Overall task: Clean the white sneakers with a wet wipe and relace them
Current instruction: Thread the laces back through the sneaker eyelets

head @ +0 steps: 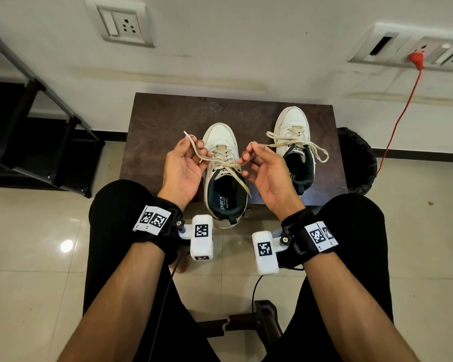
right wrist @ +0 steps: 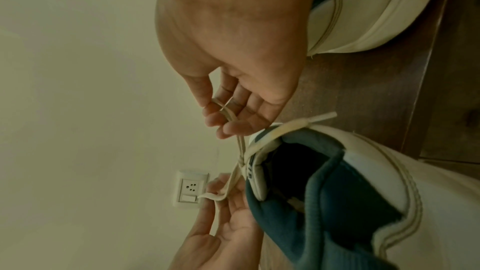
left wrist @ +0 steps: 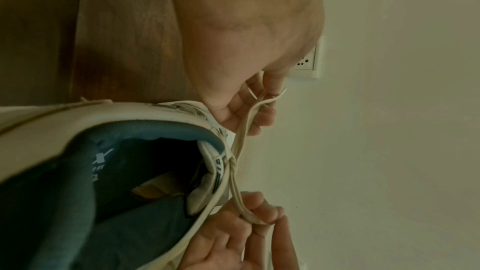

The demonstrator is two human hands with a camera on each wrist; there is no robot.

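Two white sneakers with dark teal lining stand on a small dark brown table (head: 168,118). The near sneaker (head: 224,142) is between my hands; the other sneaker (head: 294,121) sits farther right with its laces loose. My left hand (head: 194,147) pinches a loop of the near shoe's cream lace (head: 242,185). My right hand (head: 249,154) pinches the lace's other side. The two strands cross in a first knot (left wrist: 233,163) over the tongue. The right wrist view shows my right hand (right wrist: 221,114) above and my left hand (right wrist: 221,200) below, each holding lace.
A black bin (head: 357,160) stands right of the table and a black shelf rack (head: 37,126) stands left. A red cable (head: 400,113) hangs from a wall socket at the right. My knees flank the table's near edge.
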